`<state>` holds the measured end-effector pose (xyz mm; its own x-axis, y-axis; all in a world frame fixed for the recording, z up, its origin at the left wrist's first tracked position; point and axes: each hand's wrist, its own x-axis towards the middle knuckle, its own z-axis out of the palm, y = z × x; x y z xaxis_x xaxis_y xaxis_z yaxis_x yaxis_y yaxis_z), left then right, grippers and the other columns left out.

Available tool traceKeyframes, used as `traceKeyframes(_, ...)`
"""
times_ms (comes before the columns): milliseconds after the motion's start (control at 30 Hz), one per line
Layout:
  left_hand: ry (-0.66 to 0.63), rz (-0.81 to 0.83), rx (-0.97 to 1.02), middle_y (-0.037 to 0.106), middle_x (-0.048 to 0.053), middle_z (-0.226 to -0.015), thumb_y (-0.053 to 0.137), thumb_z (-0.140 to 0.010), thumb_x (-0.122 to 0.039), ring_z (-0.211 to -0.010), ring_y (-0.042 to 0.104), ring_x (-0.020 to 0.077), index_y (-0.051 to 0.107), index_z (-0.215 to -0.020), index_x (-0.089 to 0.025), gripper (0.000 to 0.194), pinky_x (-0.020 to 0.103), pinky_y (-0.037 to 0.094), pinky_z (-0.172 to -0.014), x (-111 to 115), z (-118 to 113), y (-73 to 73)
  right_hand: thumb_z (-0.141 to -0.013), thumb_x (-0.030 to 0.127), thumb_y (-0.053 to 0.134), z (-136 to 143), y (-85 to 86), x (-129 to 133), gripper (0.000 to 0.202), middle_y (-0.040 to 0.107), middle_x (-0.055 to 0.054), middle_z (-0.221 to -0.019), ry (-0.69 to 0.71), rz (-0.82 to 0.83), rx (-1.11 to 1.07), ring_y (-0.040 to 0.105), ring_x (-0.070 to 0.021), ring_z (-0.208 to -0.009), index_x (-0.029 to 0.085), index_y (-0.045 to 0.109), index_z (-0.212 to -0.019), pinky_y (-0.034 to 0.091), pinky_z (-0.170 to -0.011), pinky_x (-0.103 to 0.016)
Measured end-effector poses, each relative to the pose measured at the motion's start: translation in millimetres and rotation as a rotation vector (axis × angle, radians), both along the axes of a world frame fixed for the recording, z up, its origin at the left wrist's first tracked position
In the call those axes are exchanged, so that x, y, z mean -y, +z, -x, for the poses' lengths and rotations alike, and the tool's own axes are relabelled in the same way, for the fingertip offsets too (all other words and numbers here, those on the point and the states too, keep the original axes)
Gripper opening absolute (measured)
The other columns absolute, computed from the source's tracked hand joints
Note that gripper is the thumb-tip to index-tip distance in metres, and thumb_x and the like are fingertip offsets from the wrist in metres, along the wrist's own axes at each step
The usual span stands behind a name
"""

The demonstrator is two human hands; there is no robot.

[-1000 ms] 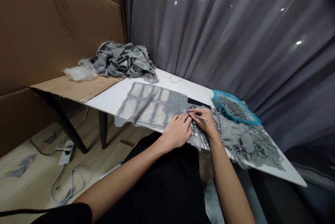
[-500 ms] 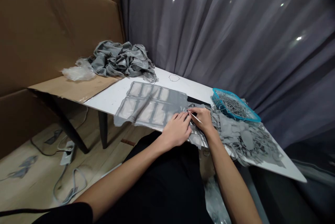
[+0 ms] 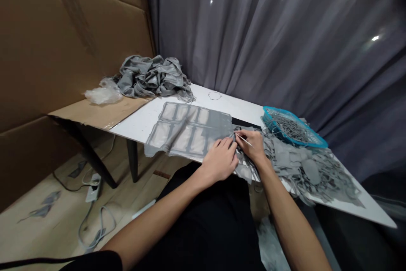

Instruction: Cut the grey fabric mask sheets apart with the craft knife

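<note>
A grey fabric organizer sheet with pale see-through pockets point(image 3: 190, 129) lies flat on the white table, its near edge reaching the table's front edge. My left hand point(image 3: 221, 159) rests on the sheet's right end, palm down with the fingers stretched out. Beside it, my right hand point(image 3: 250, 144) is closed around a thin white stick-like tool point(image 3: 245, 140), whose tip points at the sheet's right edge near my left fingertips. What the tip touches is too small to make out. Grey fabric scraps point(image 3: 269, 146) lie under and beside my right hand.
A blue plastic basket point(image 3: 320, 142) of thin grey strips stands at the back right. Cut grey scraps point(image 3: 326, 173) cover the table's right part. At the far left are a grey fabric heap point(image 3: 152, 76) and a clear plastic bag point(image 3: 104, 92). A power strip point(image 3: 92, 190) lies on the floor.
The whole view has shifted slightly, so everything appears further right. Both hands stay at the sheet's right end, and the white tool remains in my right hand.
</note>
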<state>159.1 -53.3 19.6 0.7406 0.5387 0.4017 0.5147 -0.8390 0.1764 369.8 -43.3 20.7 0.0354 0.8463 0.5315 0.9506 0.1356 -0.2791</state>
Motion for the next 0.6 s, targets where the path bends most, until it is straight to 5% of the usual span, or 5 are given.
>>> traceKeyframes(400,-0.023,-0.018,0.000,0.071,0.014,-0.121,0.049,-0.111,-0.023,-0.124,0.067,0.0333,0.065,-0.120,-0.019,0.018,0.047,0.050,-0.111,0,-1,6.9,-0.095,0.025,0.069,0,0.8,-8,0.019,0.088,-0.011,-0.091,-0.072,0.000,-0.068,0.082,-0.0274,-0.083,0.023,0.087,-0.093,0.054,-0.077,-0.031)
traceKeyframes(600,-0.017,-0.024,-0.003,0.070,0.013,-0.123,0.050,-0.112,-0.024,-0.120,0.067,0.0318,0.062,-0.122,-0.020,0.016,0.047,0.051,-0.109,-1,0,5.7,-0.096,0.030,0.070,-9,4.7,-2,0.023,0.090,-0.010,-0.095,0.052,-0.008,-0.234,0.084,-0.0271,-0.081,0.022,0.086,-0.081,0.061,-0.072,-0.031)
